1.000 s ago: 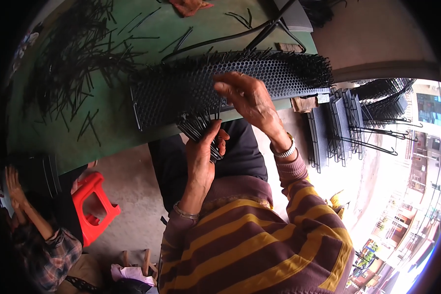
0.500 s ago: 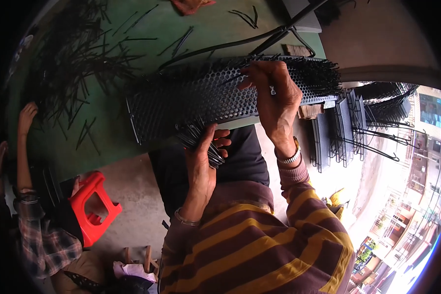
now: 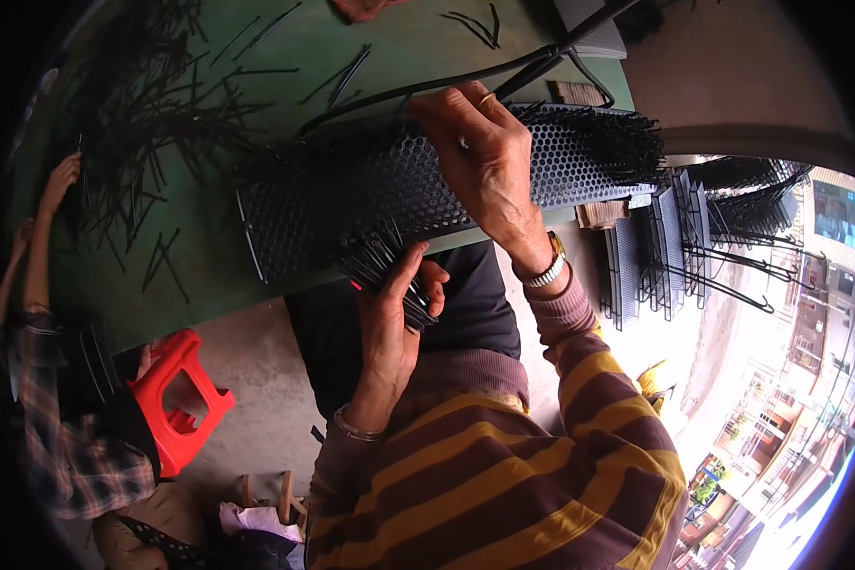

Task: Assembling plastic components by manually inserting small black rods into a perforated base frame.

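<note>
A long black perforated metal tray [image 3: 366, 185] lies across the near edge of the green table, its right end bristling with thin black strips [image 3: 622, 147]. My left hand [image 3: 394, 299] is closed round a bundle of slim black strips [image 3: 375, 255] just in front of the tray's near edge. Over the tray's far side, my right hand [image 3: 484, 157] has its fingers drawn together in a pinch. Its fingertips sit close to the far rim, and whatever is between them is hidden from view.
Loose black strips [image 3: 142, 142] heap on the table's left. A bent black rod frame [image 3: 541, 62] rises behind the tray; wooden blocks [image 3: 600, 213] lie under its right end. A co-worker's hand [image 3: 64, 176] reaches in at left, near a red stool [image 3: 182, 404]. More perforated trays [image 3: 670, 233] stand right.
My right hand has moved left and away from me, toward the tray's far edge. My left hand keeps its bundle in nearly the same spot. The co-worker's arm has shifted slightly.
</note>
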The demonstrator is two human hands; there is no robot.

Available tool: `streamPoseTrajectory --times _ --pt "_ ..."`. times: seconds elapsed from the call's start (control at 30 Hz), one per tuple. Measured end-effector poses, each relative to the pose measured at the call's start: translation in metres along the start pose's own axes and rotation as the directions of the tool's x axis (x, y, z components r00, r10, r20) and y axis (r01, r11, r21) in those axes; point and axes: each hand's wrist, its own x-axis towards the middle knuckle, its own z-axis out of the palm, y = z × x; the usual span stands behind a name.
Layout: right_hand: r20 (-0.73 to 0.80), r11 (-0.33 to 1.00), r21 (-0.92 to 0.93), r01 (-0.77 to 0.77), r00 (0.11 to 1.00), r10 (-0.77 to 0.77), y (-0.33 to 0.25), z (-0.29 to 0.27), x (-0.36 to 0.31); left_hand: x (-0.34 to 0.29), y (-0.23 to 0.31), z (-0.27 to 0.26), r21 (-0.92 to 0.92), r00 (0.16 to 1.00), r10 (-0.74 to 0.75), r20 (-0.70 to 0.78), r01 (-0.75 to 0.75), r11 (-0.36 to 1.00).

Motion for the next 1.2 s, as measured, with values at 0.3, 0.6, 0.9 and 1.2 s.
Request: streamPoseTrajectory --times 0.3,0.6,0.9,1.2 --pt "0.062 0.988 0.154 -0.012 0.998 0.002 0.007 -0.004 0.002 -0.004 -0.003 0.008 0.047 0.999 0.002 -0.038 0.0 0.999" --pt "0.056 0.991 0.132 0.039 0.997 -0.046 0.007 -0.006 0.004 -0.007 -0.003 0.01 0.009 1.0 0.025 -0.013 -0.025 1.0" --pt "0.097 0.993 0.122 -0.003 0.995 -0.009 0.004 -0.01 0.005 -0.003 -0.004 0.006 0.009 1.0 0.025 -0.014 -0.025 1.0" --pt "-0.006 0.995 0.09 0.032 0.999 -0.032 0.012 -0.004 0.0 -0.004 -0.003 0.009 0.01 0.999 0.025 -0.03 -0.025 1.0"
